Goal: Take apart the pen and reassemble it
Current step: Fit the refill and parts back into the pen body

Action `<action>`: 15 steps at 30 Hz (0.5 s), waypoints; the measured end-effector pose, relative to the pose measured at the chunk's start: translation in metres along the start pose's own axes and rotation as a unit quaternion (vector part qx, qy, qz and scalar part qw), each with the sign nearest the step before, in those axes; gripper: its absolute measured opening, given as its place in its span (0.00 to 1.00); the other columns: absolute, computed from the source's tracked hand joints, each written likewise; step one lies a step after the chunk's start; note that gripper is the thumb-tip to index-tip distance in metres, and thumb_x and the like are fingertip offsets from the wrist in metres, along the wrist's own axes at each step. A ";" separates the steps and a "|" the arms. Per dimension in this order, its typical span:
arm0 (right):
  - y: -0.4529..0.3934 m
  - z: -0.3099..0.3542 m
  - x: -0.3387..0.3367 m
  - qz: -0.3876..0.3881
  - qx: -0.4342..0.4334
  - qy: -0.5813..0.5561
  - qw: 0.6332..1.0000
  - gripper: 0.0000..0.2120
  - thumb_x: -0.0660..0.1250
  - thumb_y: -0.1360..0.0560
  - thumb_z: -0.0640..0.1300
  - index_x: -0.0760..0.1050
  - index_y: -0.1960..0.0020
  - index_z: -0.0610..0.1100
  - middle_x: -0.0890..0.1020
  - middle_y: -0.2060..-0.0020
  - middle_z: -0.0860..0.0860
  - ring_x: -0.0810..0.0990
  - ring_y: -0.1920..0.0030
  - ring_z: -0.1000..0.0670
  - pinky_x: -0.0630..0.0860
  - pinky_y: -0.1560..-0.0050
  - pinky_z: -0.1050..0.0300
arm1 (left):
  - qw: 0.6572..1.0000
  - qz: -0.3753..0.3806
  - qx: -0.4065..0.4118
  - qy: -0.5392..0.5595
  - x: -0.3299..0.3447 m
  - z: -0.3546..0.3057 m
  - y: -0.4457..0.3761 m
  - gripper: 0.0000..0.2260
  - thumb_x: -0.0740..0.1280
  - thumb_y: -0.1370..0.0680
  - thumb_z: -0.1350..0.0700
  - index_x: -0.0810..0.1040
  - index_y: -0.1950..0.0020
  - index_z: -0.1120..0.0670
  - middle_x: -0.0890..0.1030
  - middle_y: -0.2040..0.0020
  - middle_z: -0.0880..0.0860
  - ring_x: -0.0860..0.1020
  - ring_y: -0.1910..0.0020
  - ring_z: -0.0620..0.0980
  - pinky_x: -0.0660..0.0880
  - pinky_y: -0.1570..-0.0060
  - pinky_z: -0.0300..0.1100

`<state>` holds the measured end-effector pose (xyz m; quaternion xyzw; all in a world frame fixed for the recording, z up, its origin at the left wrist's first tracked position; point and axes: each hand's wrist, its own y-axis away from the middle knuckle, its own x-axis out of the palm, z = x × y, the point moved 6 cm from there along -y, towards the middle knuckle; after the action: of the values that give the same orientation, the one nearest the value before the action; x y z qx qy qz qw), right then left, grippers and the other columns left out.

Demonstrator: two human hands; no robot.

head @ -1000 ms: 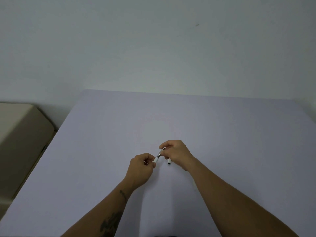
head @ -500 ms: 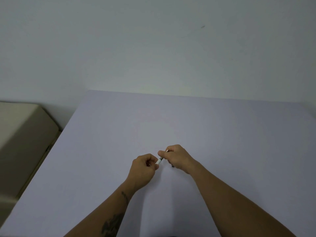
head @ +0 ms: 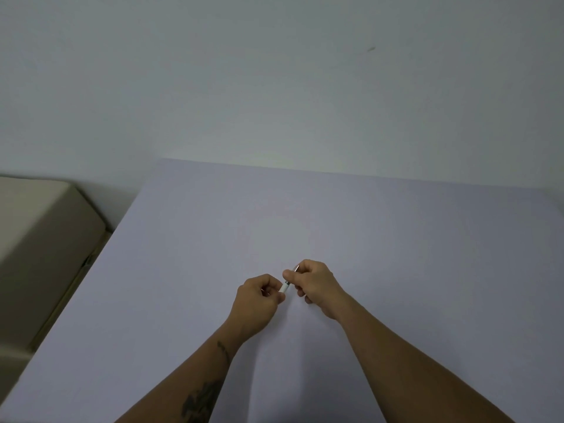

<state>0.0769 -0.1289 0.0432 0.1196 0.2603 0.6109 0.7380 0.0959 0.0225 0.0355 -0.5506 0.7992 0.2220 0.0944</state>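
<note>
Both hands meet a bit below the middle of the lilac table [head: 396, 239], at about 6 o'clock from its centre. The left hand [head: 259, 297] is curled shut, pinching the white end of the pen [head: 284, 288]. The right hand [head: 314, 283] is closed on the other end, and a thin dark tip pokes out past its fingers toward 1 o'clock.

The pen is thin and its parts look tiny. If the person pulls or twists too hard, a small piece could pop out, roll across the table and fall off the edge. If a hand lets go early, the pen could drop.

Count: one pen, two hands, one table, and one beige box [head: 39, 239] off at 9 o'clock. No loose pen parts show on the table.
</note>
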 end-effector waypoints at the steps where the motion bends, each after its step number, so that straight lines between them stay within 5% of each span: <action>1: 0.001 0.001 0.000 0.010 0.007 -0.018 1.000 0.08 0.73 0.27 0.46 0.79 0.54 0.41 0.78 0.66 0.48 0.73 0.69 0.52 0.69 0.72 0.60 | 1.000 -0.001 0.000 -0.001 -0.001 0.000 -0.001 0.06 0.70 0.26 0.62 0.80 0.60 0.52 0.76 0.68 0.49 0.71 0.70 0.45 0.70 0.67 0.36; 4: 0.001 0.000 -0.002 0.038 0.035 -0.092 0.994 0.08 0.70 0.25 0.40 0.83 0.47 0.45 0.82 0.64 0.49 0.75 0.68 0.52 0.71 0.70 0.60 | 1.000 -0.005 -0.002 0.001 -0.002 0.000 -0.002 0.05 0.71 0.26 0.61 0.80 0.60 0.52 0.76 0.68 0.48 0.71 0.70 0.44 0.69 0.68 0.35; 8: -0.001 -0.003 -0.003 0.053 0.052 -0.134 0.988 0.09 0.67 0.23 0.37 0.86 0.54 0.43 0.81 0.64 0.50 0.75 0.65 0.52 0.73 0.67 0.59 | 1.000 -0.006 -0.013 0.011 -0.002 0.001 -0.003 0.04 0.71 0.26 0.61 0.81 0.60 0.53 0.77 0.66 0.51 0.72 0.68 0.46 0.71 0.66 0.37; 12: -0.003 -0.003 0.000 0.012 0.048 -0.110 0.993 0.10 0.72 0.25 0.42 0.76 0.64 0.44 0.79 0.64 0.48 0.73 0.67 0.52 0.72 0.67 0.59 | 1.000 0.000 -0.002 0.004 -0.001 -0.003 -0.003 0.05 0.71 0.26 0.62 0.80 0.60 0.53 0.76 0.66 0.50 0.71 0.69 0.46 0.71 0.66 0.37; 15: -0.001 0.000 -0.002 0.001 0.030 -0.054 0.998 0.10 0.72 0.26 0.46 0.75 0.62 0.44 0.81 0.61 0.46 0.75 0.66 0.51 0.71 0.68 0.58 | 1.000 0.003 0.000 -0.003 -0.001 -0.006 -0.002 0.04 0.71 0.26 0.62 0.81 0.59 0.54 0.77 0.66 0.50 0.71 0.68 0.46 0.70 0.66 0.36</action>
<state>0.0780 -0.1314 0.0431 0.1744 0.2382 0.5961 0.7466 0.0989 0.0201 0.0406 -0.5475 0.8006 0.2237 0.0959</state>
